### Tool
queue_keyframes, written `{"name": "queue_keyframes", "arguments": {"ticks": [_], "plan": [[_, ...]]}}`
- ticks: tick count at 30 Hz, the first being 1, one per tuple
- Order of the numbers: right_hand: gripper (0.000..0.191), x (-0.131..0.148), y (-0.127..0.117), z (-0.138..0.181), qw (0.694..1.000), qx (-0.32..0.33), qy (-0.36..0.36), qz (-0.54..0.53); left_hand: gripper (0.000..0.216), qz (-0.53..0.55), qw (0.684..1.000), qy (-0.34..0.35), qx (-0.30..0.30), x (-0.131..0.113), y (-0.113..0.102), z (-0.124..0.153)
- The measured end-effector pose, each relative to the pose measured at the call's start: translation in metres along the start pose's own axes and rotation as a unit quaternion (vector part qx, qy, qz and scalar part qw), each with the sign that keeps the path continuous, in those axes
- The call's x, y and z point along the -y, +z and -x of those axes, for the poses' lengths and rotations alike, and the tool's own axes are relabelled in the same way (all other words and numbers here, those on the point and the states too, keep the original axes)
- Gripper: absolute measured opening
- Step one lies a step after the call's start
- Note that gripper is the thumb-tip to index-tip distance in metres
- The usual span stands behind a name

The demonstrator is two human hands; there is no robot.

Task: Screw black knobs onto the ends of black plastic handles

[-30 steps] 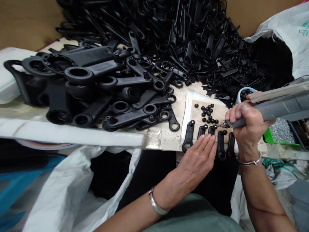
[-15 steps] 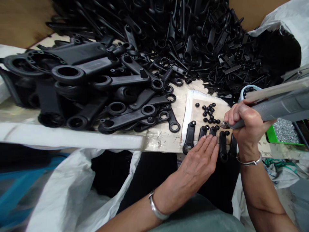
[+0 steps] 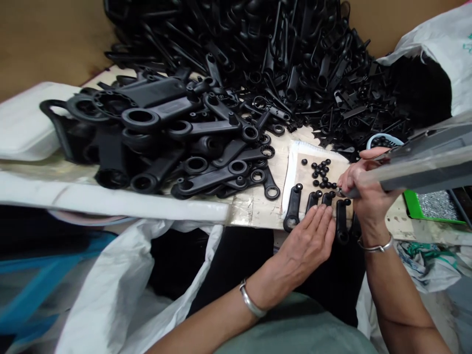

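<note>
My left hand (image 3: 306,241) lies with its fingers stretched out flat over the black plastic crank arms in the middle of a short row. One crank arm (image 3: 294,209) stands out at the row's left end, another (image 3: 342,221) to the right of my fingers. Each visible one has a small knob at its far end. My right hand (image 3: 367,189) is wrapped round a grey power screwdriver (image 3: 420,169), its metal tip close to the knob of a middle crank arm. Whether the tip touches it I cannot tell. Several small black round knobs (image 3: 321,172) lie just beyond.
A white-edged cloth (image 3: 289,172) lies under the row. Large black crank parts (image 3: 206,179) are heaped on the left, smaller ones (image 3: 354,98) behind. On the right are a blue-rimmed cup (image 3: 385,135) of knobs and a green tray (image 3: 413,206) of small metal pieces. A white sack (image 3: 121,285) hangs below.
The view has turned a little, so the left-hand heap appears farther right. My left hand stays on the crank arms. The screwdriver's body has tilted slightly, with its tip by the same crank arm.
</note>
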State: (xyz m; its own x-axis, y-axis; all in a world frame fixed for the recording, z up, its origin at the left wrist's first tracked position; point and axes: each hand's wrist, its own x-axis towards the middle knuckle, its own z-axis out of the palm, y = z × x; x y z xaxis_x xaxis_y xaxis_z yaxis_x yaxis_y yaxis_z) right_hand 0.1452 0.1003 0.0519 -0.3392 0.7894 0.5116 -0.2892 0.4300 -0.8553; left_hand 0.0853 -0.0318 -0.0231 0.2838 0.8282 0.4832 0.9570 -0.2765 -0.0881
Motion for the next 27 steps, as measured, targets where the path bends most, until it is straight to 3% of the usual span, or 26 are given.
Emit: {"name": "queue_keyframes", "arguments": {"ticks": [3,7,13,27], "plan": [[0.022,0.008,-0.003,-0.002,1.000,-0.025,0.011,0.000,0.036,-0.006,0.999,0.002,-0.035,-0.003,0.002,0.003],[0.021,0.025,-0.005,-0.006,0.996,-0.074,-0.038,-0.009,0.036,-0.009,0.999,0.017,-0.049,-0.008,0.001,0.009],[0.024,0.032,0.008,0.007,0.998,-0.032,0.003,-0.053,0.037,-0.026,0.998,0.022,-0.046,-0.009,0.000,0.010],[0.023,0.020,0.020,0.011,0.998,-0.005,-0.022,-0.056,0.038,0.001,0.999,0.003,-0.040,-0.010,0.001,0.012]]}}
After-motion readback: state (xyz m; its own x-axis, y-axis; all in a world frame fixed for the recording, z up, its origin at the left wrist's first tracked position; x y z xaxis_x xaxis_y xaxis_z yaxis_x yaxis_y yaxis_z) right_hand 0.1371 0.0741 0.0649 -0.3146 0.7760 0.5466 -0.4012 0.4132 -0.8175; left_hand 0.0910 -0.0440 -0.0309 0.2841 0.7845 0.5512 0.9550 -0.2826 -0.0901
